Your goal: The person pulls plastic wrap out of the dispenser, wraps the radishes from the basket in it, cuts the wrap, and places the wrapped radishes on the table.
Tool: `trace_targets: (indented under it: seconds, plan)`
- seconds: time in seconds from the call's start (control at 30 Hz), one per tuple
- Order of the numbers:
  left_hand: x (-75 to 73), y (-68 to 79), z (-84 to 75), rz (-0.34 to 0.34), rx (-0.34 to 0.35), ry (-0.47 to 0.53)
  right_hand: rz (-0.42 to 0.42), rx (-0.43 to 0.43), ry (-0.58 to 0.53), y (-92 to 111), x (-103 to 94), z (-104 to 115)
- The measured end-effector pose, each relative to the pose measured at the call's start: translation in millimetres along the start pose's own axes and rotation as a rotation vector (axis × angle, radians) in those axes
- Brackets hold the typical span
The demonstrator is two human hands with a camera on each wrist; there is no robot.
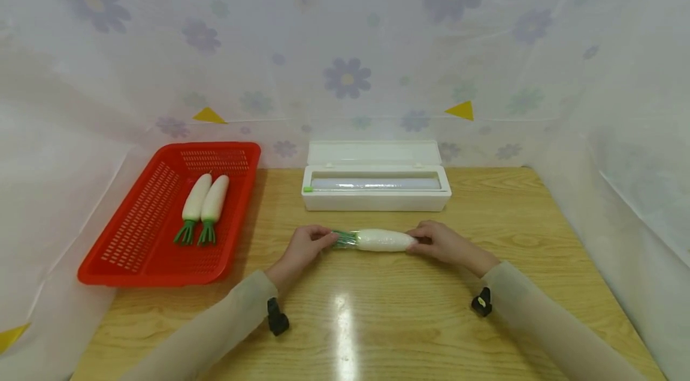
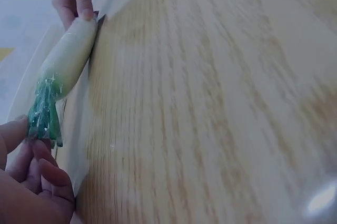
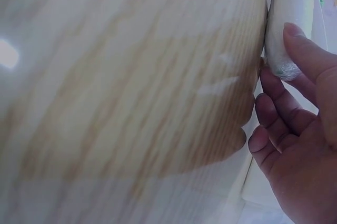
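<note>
A white radish (image 1: 384, 240) with green stalks, covered in clear plastic film, lies crosswise in front of me. My left hand (image 1: 306, 245) pinches the film at the stalk end, with the thumb on one side and fingers on the other in the left wrist view. At the pointed end, my right hand (image 1: 443, 242) holds the radish between thumb and fingers. In the right wrist view, crinkled film shows around the radish's tip (image 3: 287, 70), and the other fingers are loosely bent below it.
A white film box (image 1: 375, 201), its lid raised, stands behind the radish with a roll of film (image 1: 375, 183) inside. On the left, a red basket (image 1: 156, 278) holds two unwrapped radishes (image 1: 214, 200). Floral white sheeting (image 1: 345, 27) surrounds the wooden table (image 1: 409, 321).
</note>
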State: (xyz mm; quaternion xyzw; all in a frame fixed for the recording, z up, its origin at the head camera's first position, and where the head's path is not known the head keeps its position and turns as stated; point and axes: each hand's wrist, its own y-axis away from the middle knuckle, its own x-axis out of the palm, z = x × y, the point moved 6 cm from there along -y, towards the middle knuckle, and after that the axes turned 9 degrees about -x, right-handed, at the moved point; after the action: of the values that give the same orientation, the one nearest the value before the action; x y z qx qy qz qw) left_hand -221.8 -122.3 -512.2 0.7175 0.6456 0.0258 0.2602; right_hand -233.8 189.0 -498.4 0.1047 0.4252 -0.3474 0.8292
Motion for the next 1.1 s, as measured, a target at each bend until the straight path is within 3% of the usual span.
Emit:
trace_targets:
  seconds: [0.3,0.43,0.53,0.63,0.77,0.87,1.1]
  plan:
    - [-0.5,1.2,2.2,-0.003,0.030,-0.045,0.016,0.027,-0.015,0.3,-0.2,-4.3]
    - [-2.8,2.8,-3.1,-0.068,0.112,-0.074,0.016,0.090,-0.072,1.2,-0.5,-6.3]
    - [-0.1,8.0,-15.4,-0.148,0.248,-0.214,-0.003,0.119,-0.124,1.3,-0.2,-6.8]
    - [11.5,16.4,-32.7,-0.196,0.420,-0.472,-0.014,0.115,-0.139,1.0,0.1,-6.7]
    - [34.0,26.3,-52.3,-0.149,0.583,-0.722,-0.015,0.106,-0.129,0.6,-0.2,-5.4]
    - [49.3,27.2,-58.4,-0.077,0.604,-0.802,-0.021,0.107,-0.125,0.0,-0.8,-5.0]
    - [65.0,20.8,-57.2,0.002,0.522,-0.838,-0.020,0.116,-0.121,3.9,-2.5,-8.5]
